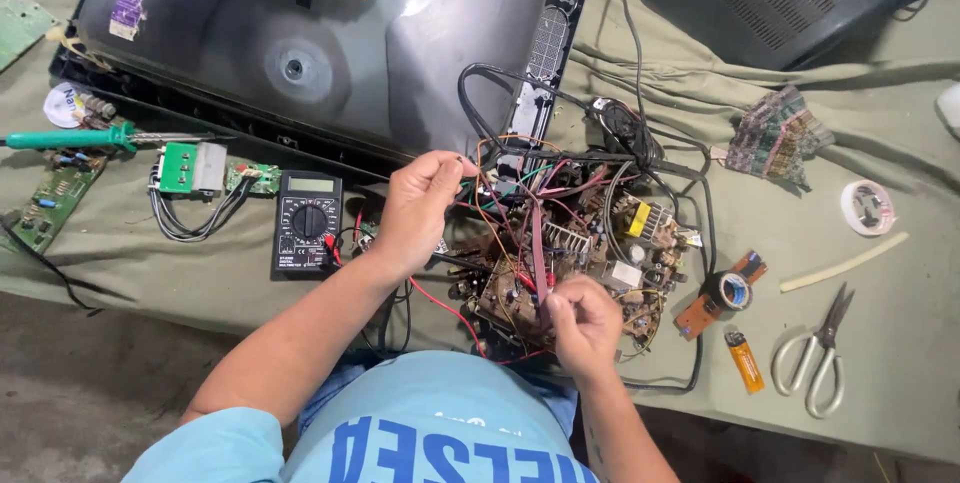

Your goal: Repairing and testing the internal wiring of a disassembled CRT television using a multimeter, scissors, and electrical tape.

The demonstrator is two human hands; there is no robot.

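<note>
A brown circuit board (pixel 590 253) crowded with parts and coloured wires lies on the green cloth in front of me. My left hand (pixel 418 208) is pinched on a thin wire at the board's left side, near a bundle of black cables. At the board's near edge my right hand (pixel 583 323) is closed on a probe or thin wire, its tip among the red wires. A black multimeter (pixel 306 223) lies to the left of my left hand, its red lead (pixel 440 303) running toward the board.
A picture tube, face down, (pixel 320 33) fills the back left. Green-handled screwdriver (pixel 70 138), small green boards (pixel 190 168) and a loose board (pixel 55 198) lie left. Tape roll (pixel 733 290), orange lighter (pixel 745 360), scissors (pixel 818 353), solder reel (pixel 866 207) lie right.
</note>
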